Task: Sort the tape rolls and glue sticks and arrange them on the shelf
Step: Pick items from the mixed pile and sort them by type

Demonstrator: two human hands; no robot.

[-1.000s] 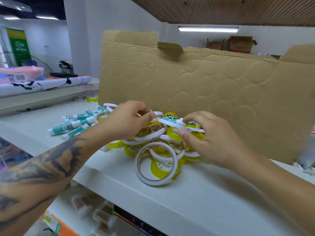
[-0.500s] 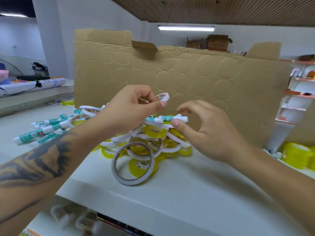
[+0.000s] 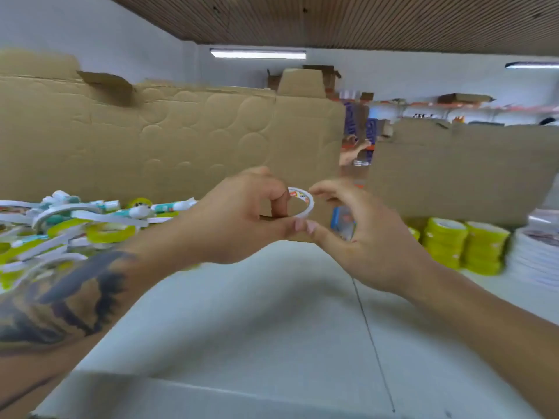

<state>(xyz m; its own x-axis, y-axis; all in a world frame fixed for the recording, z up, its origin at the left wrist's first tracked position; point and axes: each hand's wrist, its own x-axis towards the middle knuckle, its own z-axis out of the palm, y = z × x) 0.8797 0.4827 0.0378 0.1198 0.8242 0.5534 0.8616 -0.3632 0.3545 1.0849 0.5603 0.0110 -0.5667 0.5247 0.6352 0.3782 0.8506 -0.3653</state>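
A small white tape roll (image 3: 302, 204) is held in the air above the white shelf (image 3: 272, 313). My left hand (image 3: 239, 219) pinches it between thumb and fingers. My right hand (image 3: 363, 237) is beside it, its curled fingertips at the roll's right and lower edge. At the far left lies a mixed pile of white and yellow tape rolls (image 3: 66, 231) with teal-and-white glue sticks (image 3: 169, 207) on top. Stacks of yellow tape rolls (image 3: 462, 246) stand on the shelf at the right.
A tall cardboard sheet (image 3: 181, 140) stands behind the shelf, with a second one (image 3: 469, 170) to the right. A stack of white rolls (image 3: 535, 258) sits at the far right edge. A person's hand (image 3: 352, 154) shows through the gap between the cardboard sheets.
The view has swung to the right, so the pile now lies at the left. My left hand has carried the small white roll away from the pile, and my right hand has come up to it.
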